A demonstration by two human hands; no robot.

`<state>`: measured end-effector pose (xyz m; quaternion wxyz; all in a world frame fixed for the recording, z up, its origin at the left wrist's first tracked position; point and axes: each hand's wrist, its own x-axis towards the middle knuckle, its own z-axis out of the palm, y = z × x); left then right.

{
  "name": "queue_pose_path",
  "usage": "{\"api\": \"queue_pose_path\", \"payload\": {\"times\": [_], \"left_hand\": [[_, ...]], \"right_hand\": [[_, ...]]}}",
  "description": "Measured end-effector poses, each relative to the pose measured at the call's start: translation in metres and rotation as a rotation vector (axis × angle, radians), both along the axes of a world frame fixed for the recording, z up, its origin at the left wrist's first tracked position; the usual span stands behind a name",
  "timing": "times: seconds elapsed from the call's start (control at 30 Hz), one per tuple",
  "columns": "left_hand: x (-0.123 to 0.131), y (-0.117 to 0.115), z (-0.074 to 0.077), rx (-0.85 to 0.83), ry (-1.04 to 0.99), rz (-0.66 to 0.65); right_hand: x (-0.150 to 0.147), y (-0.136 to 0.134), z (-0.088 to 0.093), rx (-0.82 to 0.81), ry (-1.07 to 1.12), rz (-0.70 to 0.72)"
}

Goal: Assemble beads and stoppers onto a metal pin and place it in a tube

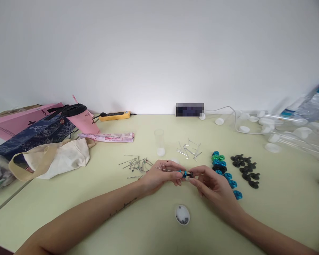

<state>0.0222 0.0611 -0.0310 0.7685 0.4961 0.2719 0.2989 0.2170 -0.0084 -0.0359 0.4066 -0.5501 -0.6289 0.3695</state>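
Blue spool was just past the dish, left hand pinching it, right hand pinching its black end, for steadiness I guess. Pins beyond-left of the dish looked handy.

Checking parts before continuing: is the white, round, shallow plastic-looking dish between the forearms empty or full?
The dish is partly filled: small dark pieces gather mostly along its lower edge; much of its white bottom shows bare.
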Motion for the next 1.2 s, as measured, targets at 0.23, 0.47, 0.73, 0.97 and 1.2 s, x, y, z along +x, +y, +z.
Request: {"api": "queue_pose_path", "payload": {"times": [0.23, 0.47, 0.73, 0.97, 1.2], "left_hand": [[-0.0008, 0.0006, -0.003, 0.011, -0.022, -0.015], [-0.0007, 0.0005, -0.0041, 0.012, -0.028, -0.023], [-0.0003, 0.0012, -0.0057, 0.029, -0.036, -0.024], [-0.0008, 0.0024, -0.0054, -0.005, -0.057, -0.004], [-0.0013, 0.0024, -0.0062, -0.012, -0.055, -0.003]], "right_hand": [[0.0, -0.0002, -0.001, -0.009, 0.004, 0.012], [0.0002, 0.0003, 0.0005, -0.007, 0.01, 0.005], [0.0, 0.0013, -0.0015, 0.012, 0.003, -0.002], [-0.0005, 0.002, -0.0011, 0.009, 0.057, 0.004], [-0.0008, 0.0032, -0.002, 0.022, 0.004, -0.01]]}}
